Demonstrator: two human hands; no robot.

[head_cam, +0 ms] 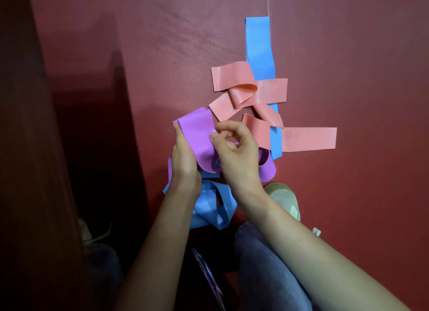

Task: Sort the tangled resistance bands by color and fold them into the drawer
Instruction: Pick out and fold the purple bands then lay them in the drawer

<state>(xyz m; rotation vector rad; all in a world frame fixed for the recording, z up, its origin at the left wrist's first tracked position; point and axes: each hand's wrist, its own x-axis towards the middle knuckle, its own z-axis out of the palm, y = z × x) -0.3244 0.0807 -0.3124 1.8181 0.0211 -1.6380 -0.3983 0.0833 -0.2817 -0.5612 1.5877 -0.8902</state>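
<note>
Left fingers (pixel 178 130) and right fingers (pixel 226 126) grip 1 purple band (pixel 197 134) | blue stretches (pixel 258 45) seen: 2 | pink band (pixel 232 76) count unclear, tangled

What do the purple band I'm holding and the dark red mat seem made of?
The flat purple stretch band looks like thin latex or similar rubber: smooth, faintly glossy, curling softly. The dark red floor mat looks like matte foam or vinyl, finely ribbed.

Open mat (pixel 371 194) right of the pink bands (pixel 271 91); dark panel (pixel 34 159) blocks left.
</note>
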